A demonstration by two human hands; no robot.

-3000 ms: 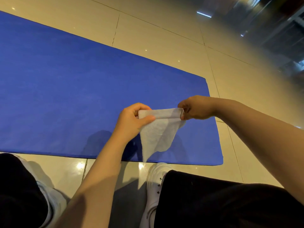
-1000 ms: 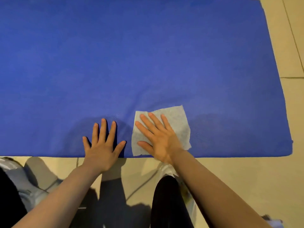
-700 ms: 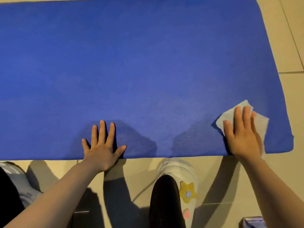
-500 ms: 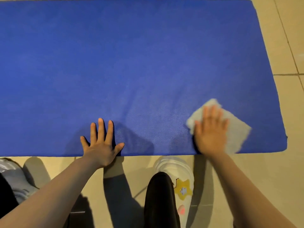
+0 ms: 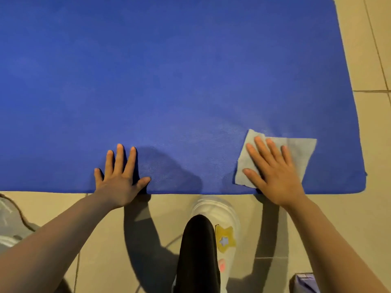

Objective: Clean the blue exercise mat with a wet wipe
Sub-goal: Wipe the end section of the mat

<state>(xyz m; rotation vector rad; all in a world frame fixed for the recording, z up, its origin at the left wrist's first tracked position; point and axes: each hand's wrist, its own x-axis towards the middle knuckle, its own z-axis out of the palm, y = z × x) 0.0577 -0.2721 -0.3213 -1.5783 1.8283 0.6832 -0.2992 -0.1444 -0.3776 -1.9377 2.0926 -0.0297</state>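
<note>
At the far left edge, part of a grey shoe [image 5: 8, 225] is seen on the tiled floor [image 5: 347, 218]. The blue exercise mat [image 5: 169, 81] is spread flat on that floor and fills most of the view; its near edge runs straight across, and its right end is seen with a rounded near corner.

The left hand [image 5: 119, 178] is laid flat on the mat at its near edge, left of centre. Its fingers are stretched out and spread, the thumb pointing right; nothing is held in its grip, and the palm is pressed to the blue surface. A dark shadow is cast on the mat just to the right of it.

Below the mat edge, between the two forearms, a black trouser leg [image 5: 198, 256] is seen over a white shoe [image 5: 226, 210] that bears a yellow star patch [image 5: 225, 240].

Further right, the wet wipe [image 5: 300, 153] is laid flat on the mat near the right-hand near corner, wholly within the mat's edges. The right hand [image 5: 275, 176] is pressed on the wipe's left part with straight, slightly spread fingers; the wipe is not pinched or curled round, only held down by the open palm.

At the lower right edge, a corner of a purple packet [image 5: 304, 283] is seen on the floor.
</note>
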